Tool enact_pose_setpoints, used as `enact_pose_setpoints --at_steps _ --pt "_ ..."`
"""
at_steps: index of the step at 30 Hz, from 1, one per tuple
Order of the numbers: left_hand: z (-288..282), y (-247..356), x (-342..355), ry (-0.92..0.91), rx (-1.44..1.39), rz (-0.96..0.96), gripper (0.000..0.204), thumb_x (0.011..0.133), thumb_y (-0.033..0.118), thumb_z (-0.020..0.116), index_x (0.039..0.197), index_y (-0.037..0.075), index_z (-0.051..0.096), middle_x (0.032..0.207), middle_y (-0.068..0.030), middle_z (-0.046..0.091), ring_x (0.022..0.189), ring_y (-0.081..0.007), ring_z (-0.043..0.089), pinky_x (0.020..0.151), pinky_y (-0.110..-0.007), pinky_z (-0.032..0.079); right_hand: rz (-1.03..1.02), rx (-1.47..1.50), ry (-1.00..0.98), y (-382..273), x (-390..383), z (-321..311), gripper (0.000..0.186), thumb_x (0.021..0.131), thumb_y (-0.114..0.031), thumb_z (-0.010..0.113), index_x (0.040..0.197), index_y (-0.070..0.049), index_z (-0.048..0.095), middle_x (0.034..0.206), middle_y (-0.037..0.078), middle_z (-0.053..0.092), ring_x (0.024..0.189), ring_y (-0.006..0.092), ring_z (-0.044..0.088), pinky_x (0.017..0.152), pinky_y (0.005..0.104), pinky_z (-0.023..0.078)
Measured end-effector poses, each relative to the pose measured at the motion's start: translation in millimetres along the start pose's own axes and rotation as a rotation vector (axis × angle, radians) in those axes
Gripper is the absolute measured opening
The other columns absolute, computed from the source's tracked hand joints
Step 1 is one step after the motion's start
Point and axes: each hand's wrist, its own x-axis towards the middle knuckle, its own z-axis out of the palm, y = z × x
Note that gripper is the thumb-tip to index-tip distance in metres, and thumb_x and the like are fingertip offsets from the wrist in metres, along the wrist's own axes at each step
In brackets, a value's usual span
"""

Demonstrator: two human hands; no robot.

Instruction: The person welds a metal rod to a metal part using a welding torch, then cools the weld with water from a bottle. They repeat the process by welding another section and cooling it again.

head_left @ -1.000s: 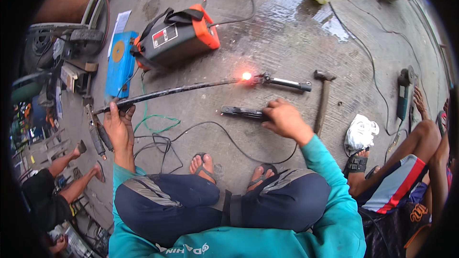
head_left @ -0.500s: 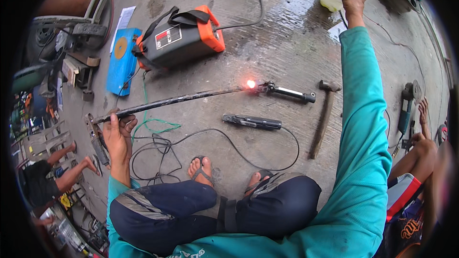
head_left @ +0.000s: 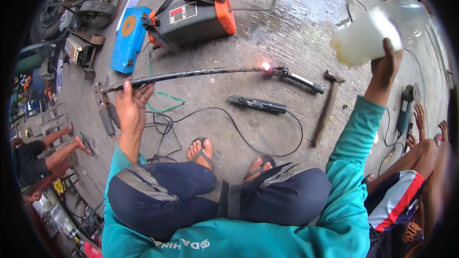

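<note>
The right hand has brought the pale plastic jug back from the far floor, fingers closed under its base, apparently tilting it. Beyond the left hand, whose fingers wrap the dark rod, the glowing tip awaits cooling beside the hammer.

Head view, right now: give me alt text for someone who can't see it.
A squatting person's left hand grips a dark metal rod lying on wet concrete, its far tip glowing red-hot, while the right hand lifts a translucent plastic jug. A hammer, an electrode holder and an orange-and-grey welding machine lie around.
</note>
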Motion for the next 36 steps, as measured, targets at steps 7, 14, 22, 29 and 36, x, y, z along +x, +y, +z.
enact_pose_setpoints --at_steps 7,14,22,29,36 --pt "29.5 -20.9 16.3 -0.112 -0.184 -0.016 0.032 0.108 0.025 0.055 0.127 -0.001 0.051 0.122 -0.024 0.067 0.108 -0.0422 0.07 0.093 -0.049 0.062 0.383 -0.727 -0.368 -49.2 -109.0 2.9 0.1 0.06 -0.033 0.092 0.141 0.008 0.052 0.122 0.023 0.068 0.113 0.0324 0.068 0.101 0.0394 0.051" --pt "43.2 -21.3 44.9 -0.098 -0.233 0.019 0.031 0.108 0.024 0.054 0.128 0.0 0.051 0.125 -0.0243 0.066 0.106 -0.0422 0.07 0.091 -0.052 0.062 0.559 -1.284 -0.539 -51.3 -164.6 -7.1 0.09 0.057 -0.043 0.09 0.128 0.005 0.061 0.112 0.026 0.072 0.105 0.0386 0.071 0.091 0.0436 0.055" --pt "36.2 -33.3 47.5 -0.12 -0.187 0.106 0.032 0.108 0.023 0.055 0.119 -0.006 0.047 0.118 -0.0276 0.067 0.091 -0.0379 0.074 0.08 -0.048 0.066 0.569 -1.492 -0.692 -64.5 -180.0 -5.7 0.084 0.053 -0.046 0.091 0.119 -0.002 0.066 0.105 0.024 0.074 0.102 0.0412 0.07 0.088 0.0474 0.054" --pt "30.0 -53.1 61.5 -0.028 -0.176 0.102 0.03 0.107 0.023 0.057 0.113 -0.003 0.042 0.108 -0.0241 0.066 0.085 -0.0376 0.074 0.073 -0.045 0.067 0.391 -1.663 -0.856 -83.6 -161.2 30.3 0.072 0.055 -0.042 0.09 0.112 -0.004 0.067 0.095 0.021 0.074 0.094 0.0408 0.072 0.082 0.0479 0.057" --pt "20.3 -67.3 63.4 -0.017 -0.2 0.04 0.037 0.105 0.026 0.063 0.106 0.0 0.037 0.113 -0.0219 0.06 0.09 -0.0419 0.073 0.075 -0.05 0.068 0.33 -1.795 -0.98 -91.8 -144.2 52.2 0.062 0.057 -0.036 0.09 0.105 -0.003 0.069 0.094 0.018 0.074 0.093 0.0371 0.073 0.08 0.0449 0.058"
